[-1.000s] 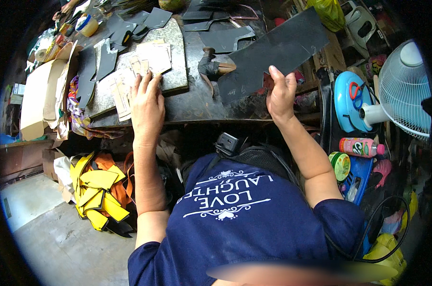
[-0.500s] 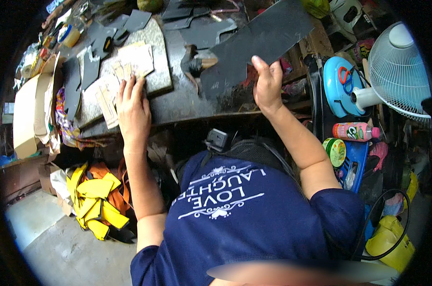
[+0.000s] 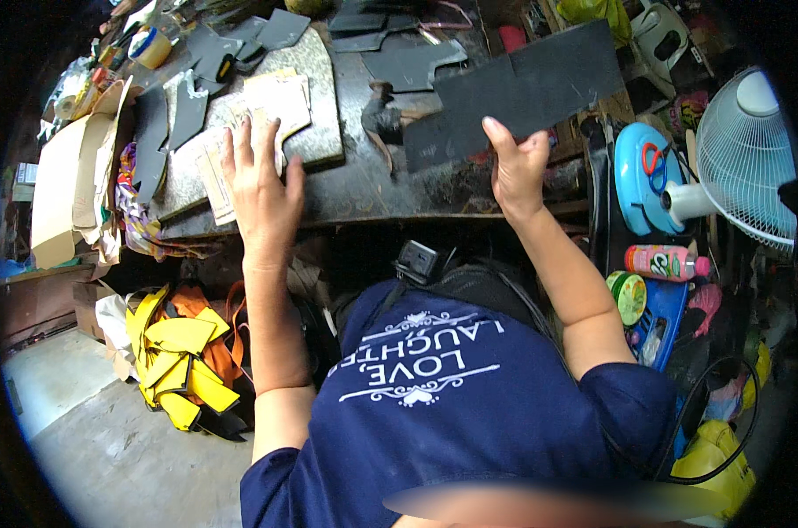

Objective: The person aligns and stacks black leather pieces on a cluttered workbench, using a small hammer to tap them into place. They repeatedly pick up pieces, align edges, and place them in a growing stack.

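Note:
My left hand (image 3: 268, 192) is open, its fingers spread over the cut paper patterns (image 3: 280, 95) on a speckled stone slab (image 3: 321, 79). Whether its fingertips touch the paper is hard to tell. Fingers curled and thumb raised, my right hand (image 3: 519, 176) grips the lower edge of a large black sheet (image 3: 540, 84). The sheet slants up to the right above the bench, and its fingers' exact hold is partly hidden. Left of the sheet lies a dark-headed hammer (image 3: 381, 121), its wooden handle partly covered by the sheet.
Black cut pieces (image 3: 187, 114) lie around the slab on the dark bench (image 3: 328, 198). At left stands a cardboard box (image 3: 73, 189); yellow pieces (image 3: 183, 339) are heaped below. Rightward are a fan (image 3: 746, 163), scissors (image 3: 654, 167), a pink bottle (image 3: 663, 262) and a blue tray (image 3: 672, 308).
The whole view has shifted slightly. My left hand has drawn back a little and spread its thumb and fingers wider. The black sheet in my right hand now lies at a flatter slant.

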Motion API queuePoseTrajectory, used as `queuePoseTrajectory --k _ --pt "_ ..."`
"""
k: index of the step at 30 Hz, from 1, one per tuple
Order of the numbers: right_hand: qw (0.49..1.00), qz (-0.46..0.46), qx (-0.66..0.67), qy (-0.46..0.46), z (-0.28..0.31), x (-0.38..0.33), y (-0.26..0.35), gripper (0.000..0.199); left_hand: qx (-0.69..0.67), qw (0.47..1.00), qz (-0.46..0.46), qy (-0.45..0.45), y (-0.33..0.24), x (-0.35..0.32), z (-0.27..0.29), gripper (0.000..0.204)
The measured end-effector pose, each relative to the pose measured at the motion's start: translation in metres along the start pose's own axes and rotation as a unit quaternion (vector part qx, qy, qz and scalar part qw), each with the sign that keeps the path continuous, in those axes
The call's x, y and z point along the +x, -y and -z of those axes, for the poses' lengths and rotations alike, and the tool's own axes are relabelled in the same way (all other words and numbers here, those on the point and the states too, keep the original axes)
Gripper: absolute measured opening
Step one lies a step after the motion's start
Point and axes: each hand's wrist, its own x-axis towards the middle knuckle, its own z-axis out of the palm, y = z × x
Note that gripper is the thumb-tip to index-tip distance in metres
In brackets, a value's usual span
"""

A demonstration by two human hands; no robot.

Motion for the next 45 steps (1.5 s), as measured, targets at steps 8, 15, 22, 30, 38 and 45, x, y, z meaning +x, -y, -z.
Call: queuePoseTrajectory --k 8,15,22,30,38,45 --pt "0.999 -0.031 0.038 0.001 0.01 0.002 -0.001 0.025 -0.189 0.964 -0.188 0.019 -0.067 0.088 -0.065 0.034" --pt "0.999 -0.003 0.038 -0.026 0.004 0.002 -0.003 0.032 -0.075 0.964 -0.152 0.206 -0.077 0.145 -0.14 0.045" --pt "1.0 -0.02 -0.006 -0.002 0.001 0.005 0.003 0.039 -0.187 0.967 -0.134 0.108 -0.079 0.149 -0.124 0.025" --pt "0.997 -0.058 0.032 0.029 0.003 0.005 0.002 0.035 -0.484 0.871 0.04 -0.076 -0.045 0.135 -0.019 0.019" --pt "0.989 -0.113 0.012 0.096 -0.023 0.019 0.021 0.033 -0.62 0.703 0.262 0.23 -0.023 0.029 0.002 0.052" --pt "0.966 -0.14 0.011 0.215 -0.059 0.04 0.024 0.041 -0.638 0.681 0.26 0.247 -0.034 0.005 0.005 0.043"
